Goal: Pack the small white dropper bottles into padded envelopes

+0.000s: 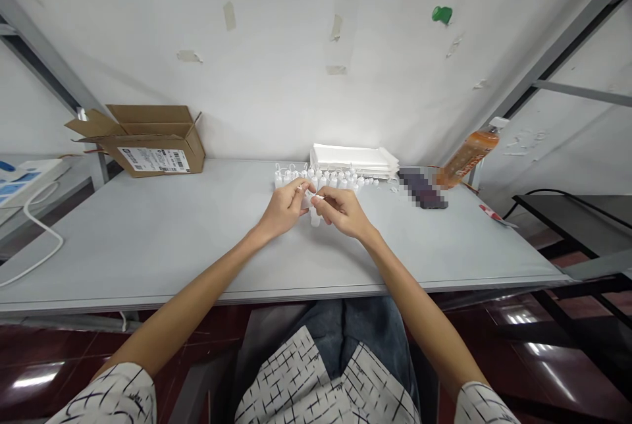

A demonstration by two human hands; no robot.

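Note:
Both my hands meet over the middle of the table, fingers pinched around a small white plastic bottle [315, 218]. My left hand [286, 205] closes on it from the left, and my right hand [344, 212] from the right, thumb and forefinger near its top. The bottle's lower part shows below the fingers; its upper end is mostly hidden. Just behind my hands stand several similar small white bottles [342, 183] in rows, some with thin looped pieces at their tops. Small white caps [368, 182] lie to the right of the rows.
Behind the bottles, a stack of white trays [353, 157] rests by the wall. An open cardboard box [153, 151] stands at the back left of the grey table [197, 233]. To the right are a blurred dark phone [423, 188], an orange drink bottle [469, 157] and a red-and-white packet [494, 214].

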